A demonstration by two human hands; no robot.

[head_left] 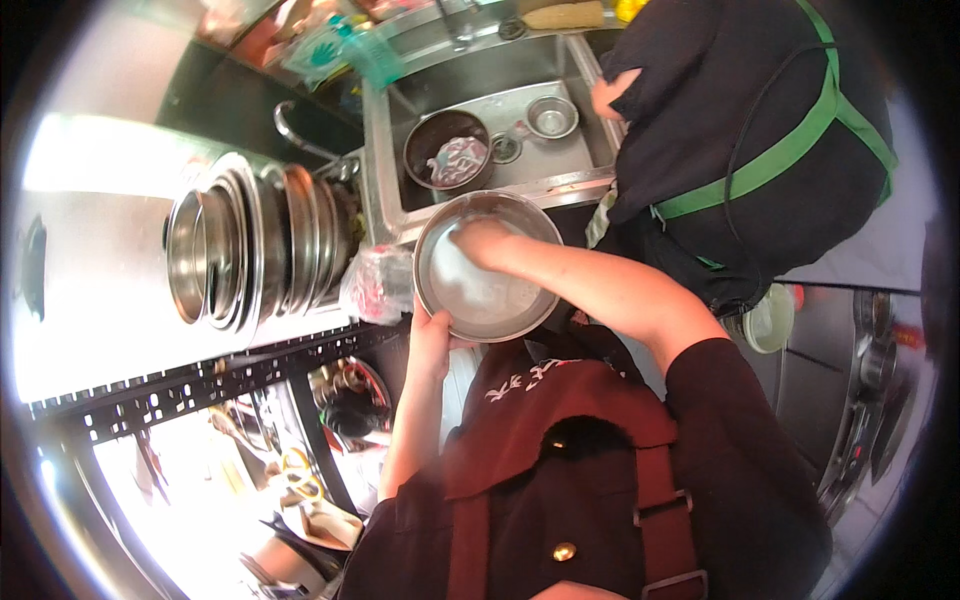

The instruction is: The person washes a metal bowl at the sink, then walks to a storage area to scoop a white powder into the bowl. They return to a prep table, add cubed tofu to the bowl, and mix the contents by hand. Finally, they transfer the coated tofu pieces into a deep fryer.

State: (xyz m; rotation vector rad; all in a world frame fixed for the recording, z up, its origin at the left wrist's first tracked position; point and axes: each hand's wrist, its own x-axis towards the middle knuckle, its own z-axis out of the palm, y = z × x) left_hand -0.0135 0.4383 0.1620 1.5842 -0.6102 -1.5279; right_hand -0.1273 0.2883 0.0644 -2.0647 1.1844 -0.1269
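A co-worker [740, 150] in dark clothing with green straps crowds the right side of a cramped kitchen, close to the wearer's right forearm; a backward step or a turn could jog that arm and slop the bowl's contents. The sink [470, 80] opens just ahead, and its raised near rim is a second hazard, since a bowl tipped or pushed forward could knock against it. To the left, a stack of metal basins [262, 240] stands on edge, limiting elbow room there. The steel bowl [515, 300] is held in front of the wearer's chest, with cloudy white contents [465, 280] inside (liquid or something thicker, the view does not settle it). In the sink sit a dark-walled pot [420, 145] holding something pinkish and white, and a small metal dish [552, 118]. A clear plastic bag [380, 285] crowds the bowl's left side. The left hand [433, 340] grips the bowl, thumb against its outer wall, remaining fingers mostly hidden beneath; a slip there could tilt it. The right hand [485, 243] reaches inside, fingers obscured; whether spread or together cannot be told.
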